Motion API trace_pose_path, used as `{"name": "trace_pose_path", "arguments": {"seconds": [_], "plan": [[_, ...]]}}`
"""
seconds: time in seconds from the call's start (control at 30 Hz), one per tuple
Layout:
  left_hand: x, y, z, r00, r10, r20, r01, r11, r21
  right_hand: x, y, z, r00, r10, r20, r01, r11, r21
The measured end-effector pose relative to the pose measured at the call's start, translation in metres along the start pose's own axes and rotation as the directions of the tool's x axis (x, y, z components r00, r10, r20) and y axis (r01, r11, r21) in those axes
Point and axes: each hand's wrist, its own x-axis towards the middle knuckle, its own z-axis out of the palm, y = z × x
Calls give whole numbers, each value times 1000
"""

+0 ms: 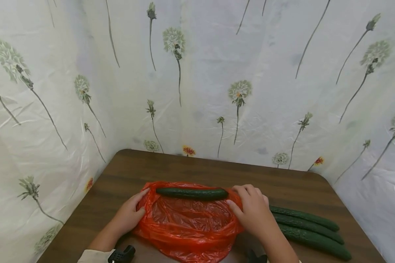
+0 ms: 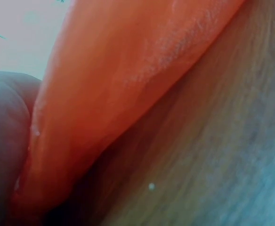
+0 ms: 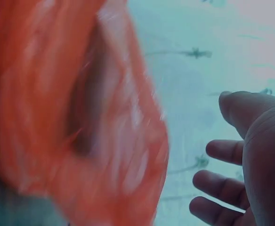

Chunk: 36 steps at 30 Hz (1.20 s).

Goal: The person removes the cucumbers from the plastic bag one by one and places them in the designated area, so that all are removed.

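Observation:
A thin red plastic bag lies on the table with its mouth spread wide. Along the far inside of the mouth is a dark green cucumber. My left hand touches the bag's left side, its fingers fairly straight along the rim and its thumb near the edge. In the left wrist view, the red plastic runs close against the hand. My right hand is at the bag's right rim. The right wrist view shows its fingers spread, with the bag beside them.
Several cucumbers lie side by side to the right of my right hand. The brown wooden table has rounded far corners. A pale flowered sheet hangs behind it and along both sides.

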Motion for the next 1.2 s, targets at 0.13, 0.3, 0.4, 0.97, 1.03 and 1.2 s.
{"name": "trace_pose_path", "arguments": {"seconds": [0.13,0.3,0.4,0.97,1.03,1.2], "plan": [[0,-1,0,1000,-2,-2,2,1000,-4,12,-16,4,1000,-12,10,12,1000,7],[-2,0,-5,1000,-8,-5,8,1000,-12,24,-35,15,999,-12,42,11,999,34],[-2,0,-8,1000,4,-1,-4,1000,-10,30,-44,21,998,-25,65,22,999,42],[-3,0,-3,1000,-4,-7,4,1000,6,51,-72,44,973,-59,225,43,996,78],[-3,0,-1,1000,-2,-7,2,1000,4,55,-72,49,969,-59,241,41,996,77],[-2,-1,1,1000,6,-16,-6,1000,-1,63,-74,63,957,-62,284,47,997,60]]}}
